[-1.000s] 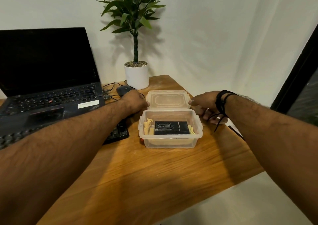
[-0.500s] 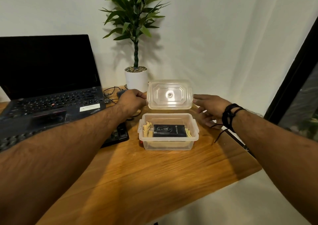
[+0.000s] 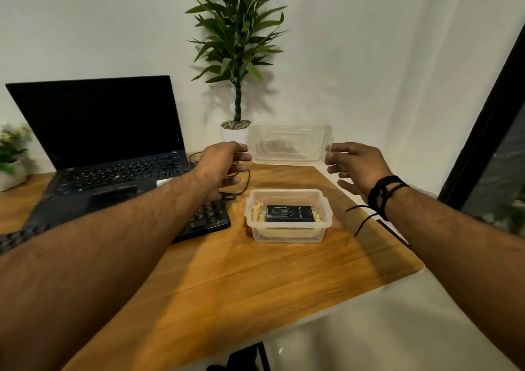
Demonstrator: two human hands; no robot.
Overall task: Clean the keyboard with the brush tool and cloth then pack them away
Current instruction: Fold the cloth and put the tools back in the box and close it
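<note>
While raised, hands [image 3: 287, 163] pinching lid [image 3: 289, 143]

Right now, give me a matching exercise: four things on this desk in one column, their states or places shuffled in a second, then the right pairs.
Things:
1. lid
2. container
3. black case
4. laptop

States:
A. open, screen dark
B. held up by both hands
C. inside the container
D. uncovered, on the table

Pairs: 1-B, 2-D, 3-C, 4-A

White wall [image 3: 369, 58] behind wooden desk [image 3: 255, 280]; dark window frame [image 3: 488, 115] at right; pale floor [image 3: 383, 328] below.
</note>
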